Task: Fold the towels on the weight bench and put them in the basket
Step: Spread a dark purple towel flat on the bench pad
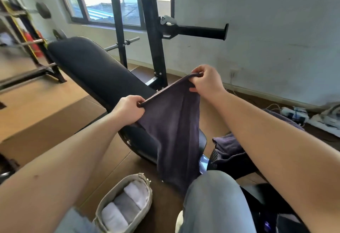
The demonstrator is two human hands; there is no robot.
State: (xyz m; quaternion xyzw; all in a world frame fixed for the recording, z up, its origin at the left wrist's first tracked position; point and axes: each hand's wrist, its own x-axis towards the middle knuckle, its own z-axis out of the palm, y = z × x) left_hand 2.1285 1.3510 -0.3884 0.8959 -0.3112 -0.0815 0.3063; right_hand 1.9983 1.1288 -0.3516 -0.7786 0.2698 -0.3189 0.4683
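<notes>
Purple-grey cloth hangs between both hands: a dark towel point(173, 122) held up by its top hem, its body falling in front of the near end of the weight bench point(88, 67) and down to the knee in pale jeans point(211, 196). The left hand point(128, 109) pinches the lower left corner of the hem between curled fingers and thumb. The right hand point(204, 82), higher and further off, pinches the other corner the same way.

On the wooden floor just left of the knee stands the basket point(110, 194), with three rolled towels point(127, 207) side by side inside, white, grey, white. Another dark towel point(230, 146) lies crumpled under the right forearm. A small mark point(128, 142) on the bench's end is too blurred to read.
</notes>
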